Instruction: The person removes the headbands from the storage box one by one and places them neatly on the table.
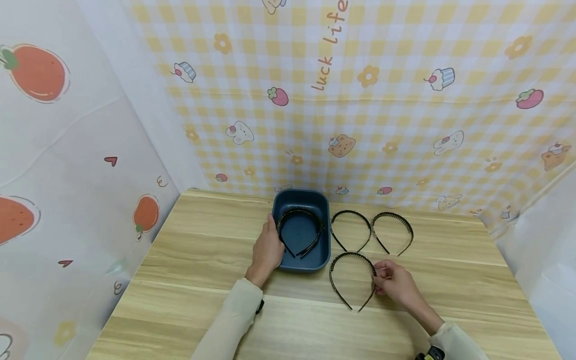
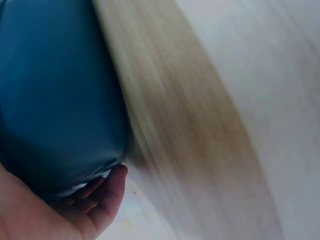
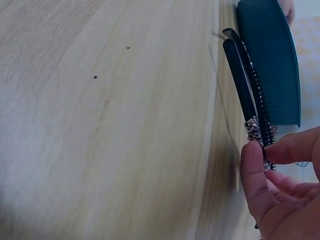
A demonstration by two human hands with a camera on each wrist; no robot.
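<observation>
A dark blue plastic bin (image 1: 327,235) stands at the back of the table with black headbands (image 1: 300,209) stacked inside; how many is unclear. My left hand (image 1: 268,246) holds the bin's left side, and in the left wrist view its fingers (image 2: 116,187) curl at the bin's edge. With thumb and fingers my right hand (image 1: 396,282) pinches the right side of a toothed black headband (image 1: 331,276), right of the bin's front corner. Close up in the right wrist view, that headband (image 3: 239,75) shows glittery bits near the fingertips and looks raised off the tabletop.
Two more black headbands lie behind the pinched one: one (image 1: 351,212) beside the bin, another (image 1: 410,230) farther right. The wooden table (image 1: 202,240) meets a checked backdrop (image 1: 315,125) right behind the bin. A white printed sheet (image 1: 90,130) borders the left.
</observation>
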